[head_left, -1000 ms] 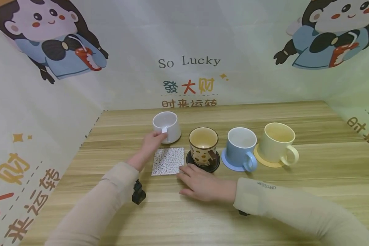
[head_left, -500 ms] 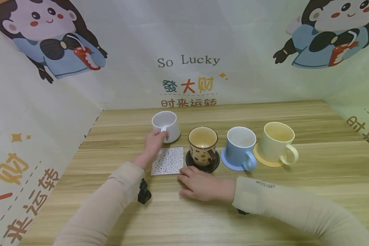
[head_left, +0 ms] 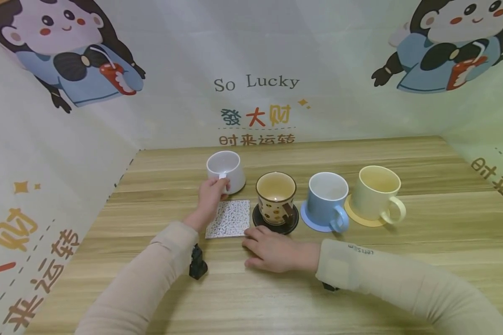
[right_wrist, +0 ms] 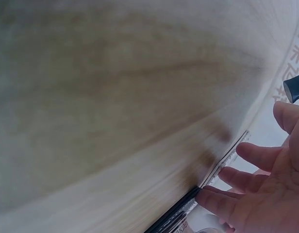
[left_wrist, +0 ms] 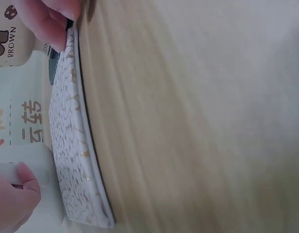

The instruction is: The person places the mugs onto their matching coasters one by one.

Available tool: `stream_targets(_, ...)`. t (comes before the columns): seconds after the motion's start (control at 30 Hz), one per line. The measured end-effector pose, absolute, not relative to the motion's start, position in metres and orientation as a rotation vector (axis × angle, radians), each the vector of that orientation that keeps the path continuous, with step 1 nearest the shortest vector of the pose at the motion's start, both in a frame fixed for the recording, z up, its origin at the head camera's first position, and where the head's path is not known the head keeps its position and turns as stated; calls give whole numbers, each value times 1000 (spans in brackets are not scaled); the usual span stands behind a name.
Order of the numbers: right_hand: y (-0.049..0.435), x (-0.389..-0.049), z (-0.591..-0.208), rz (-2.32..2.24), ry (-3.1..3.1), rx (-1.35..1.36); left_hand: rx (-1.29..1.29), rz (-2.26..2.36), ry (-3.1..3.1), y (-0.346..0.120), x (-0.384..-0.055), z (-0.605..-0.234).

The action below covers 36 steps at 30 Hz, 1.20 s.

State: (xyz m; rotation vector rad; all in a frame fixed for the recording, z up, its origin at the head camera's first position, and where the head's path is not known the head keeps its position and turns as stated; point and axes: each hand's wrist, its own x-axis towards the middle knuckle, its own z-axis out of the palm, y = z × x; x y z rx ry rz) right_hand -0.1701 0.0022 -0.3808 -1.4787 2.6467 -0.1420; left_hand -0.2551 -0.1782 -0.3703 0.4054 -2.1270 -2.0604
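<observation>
A white mug [head_left: 232, 174] stands behind a square white coaster [head_left: 229, 223] with a fine speckled pattern. My left hand [head_left: 210, 197] grips the mug's handle, its thumb on top; the left wrist view also has this hand [left_wrist: 16, 196] at the handle. Fingers loosely spread, my right hand [head_left: 270, 251] lies low at the coaster's near right corner. In the right wrist view, the fingertips of my right hand [right_wrist: 263, 189] are right at the edges of the patterned coaster and a black coaster [head_left: 291, 228]. A brown-patterned mug [head_left: 274, 207] sits on that black coaster.
To the right, a blue mug [head_left: 324, 204] stands on a blue round coaster [head_left: 312, 225], and a pale yellow mug [head_left: 373, 200] on a yellow one [head_left: 364, 222]. Printed curtains [head_left: 339, 70] border the wooden table [head_left: 268, 307] at the back and both sides.
My left wrist and forearm have swung slightly to the right while the hand keeps its hold on the white mug's handle. The right hand and the other mugs stay put.
</observation>
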Motion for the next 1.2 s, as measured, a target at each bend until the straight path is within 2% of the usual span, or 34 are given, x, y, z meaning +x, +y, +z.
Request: stream_targets(1.2, 3, -173, -380, -210, 2611, -1469, 336, -2060, -2106, -184, -249, -358)
